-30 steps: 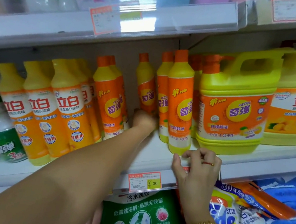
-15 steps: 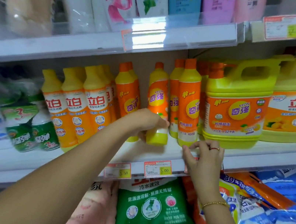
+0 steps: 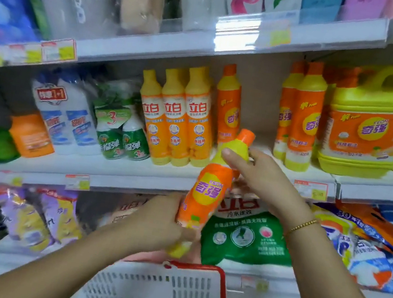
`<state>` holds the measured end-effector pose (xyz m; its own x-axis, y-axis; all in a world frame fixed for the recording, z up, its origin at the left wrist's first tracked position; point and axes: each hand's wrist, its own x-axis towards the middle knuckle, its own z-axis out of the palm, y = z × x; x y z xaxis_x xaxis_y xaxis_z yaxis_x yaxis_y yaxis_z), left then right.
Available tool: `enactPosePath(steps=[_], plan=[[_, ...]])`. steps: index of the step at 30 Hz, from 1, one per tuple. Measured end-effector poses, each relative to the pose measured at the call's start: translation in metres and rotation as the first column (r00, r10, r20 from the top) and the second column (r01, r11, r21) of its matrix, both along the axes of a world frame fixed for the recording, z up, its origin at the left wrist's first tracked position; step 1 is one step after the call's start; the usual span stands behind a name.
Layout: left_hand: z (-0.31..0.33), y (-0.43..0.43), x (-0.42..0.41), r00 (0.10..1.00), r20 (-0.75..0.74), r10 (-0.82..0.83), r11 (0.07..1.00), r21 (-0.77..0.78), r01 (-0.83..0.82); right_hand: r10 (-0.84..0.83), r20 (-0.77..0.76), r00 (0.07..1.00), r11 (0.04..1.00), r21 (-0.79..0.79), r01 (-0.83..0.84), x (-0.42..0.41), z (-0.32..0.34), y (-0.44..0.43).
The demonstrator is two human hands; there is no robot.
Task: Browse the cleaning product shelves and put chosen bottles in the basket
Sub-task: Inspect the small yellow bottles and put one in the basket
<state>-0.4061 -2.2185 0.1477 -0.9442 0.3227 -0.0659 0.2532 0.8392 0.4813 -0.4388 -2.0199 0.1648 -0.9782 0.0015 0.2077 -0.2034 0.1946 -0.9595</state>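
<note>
Bottle (image 3: 206,191) in both hands: left hand (image 3: 160,223) grips base, right hand (image 3: 260,177) holds neck. Long axis tilted, cap at 1 o'clock. Basket (image 3: 194,266) at 6 o'clock below base, left hand nearer

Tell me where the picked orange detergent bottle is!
The orange detergent bottle is tilted at head-view centre, left hand gripping its base, right hand its neck, above the white basket.
</note>
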Motion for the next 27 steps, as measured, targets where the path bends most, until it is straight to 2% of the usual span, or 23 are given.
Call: enactPosePath(steps=[2,3,6,8,10,13,16,18,22,24,27], plan=[[-0.014,-0.022,0.007,0.980,-0.189,0.064,0.987,-0.131,-0.089,0.040,0.003,0.999,0.999,0.001,-0.040,0.005,-0.003,-0.018],[-0.020,-0.034,0.010,0.960,-0.261,0.100,0.979,-0.144,-0.141,0.098,0.030,0.995,0.994,-0.041,-0.097,0.009,-0.004,-0.026],[-0.027,-0.062,0.019,0.906,-0.380,0.187,0.973,-0.054,-0.224,0.269,0.056,0.961,0.949,-0.183,-0.255,0.020,-0.011,-0.044],[-0.032,-0.076,0.022,0.880,-0.433,0.197,0.976,0.002,-0.217,0.311,0.013,0.950,0.925,-0.234,-0.300,0.026,-0.018,-0.054],[-0.039,-0.086,0.024,0.863,-0.480,0.156,0.986,0.022,-0.166,0.322,-0.040,0.946,0.923,-0.208,-0.323,0.030,-0.024,-0.063],[-0.050,-0.092,0.030,0.865,-0.497,0.060,0.993,-0.055,-0.100,0.381,-0.065,0.922,0.912,-0.135,-0.386,0.035,-0.031,-0.071],[-0.059,-0.093,0.034,0.930,-0.369,0.000,1.000,-0.028,-0.011,0.454,-0.018,0.891,0.891,-0.025,-0.454,0.036,-0.042,-0.072],[-0.069,-0.095,0.032,0.973,-0.227,-0.028,0.998,0.044,0.039,0.485,0.043,0.873,0.874,-0.011,-0.485,0.036,-0.055,-0.072],[-0.107,-0.092,0.024,0.998,0.053,-0.017,0.993,0.118,0.011,0.529,0.230,0.817,0.842,-0.023,-0.539,0.025,-0.091,-0.062],[-0.133,-0.085,0.020,0.979,0.204,-0.019,0.996,0.089,0.000,0.491,0.351,0.797,0.796,0.191,-0.574,0.015,-0.109,-0.048],[-0.177,-0.077,0.020,0.904,0.425,-0.039,0.998,-0.020,0.052,0.156,0.412,0.898,0.605,0.679,-0.416,-0.003,-0.133,-0.018]])
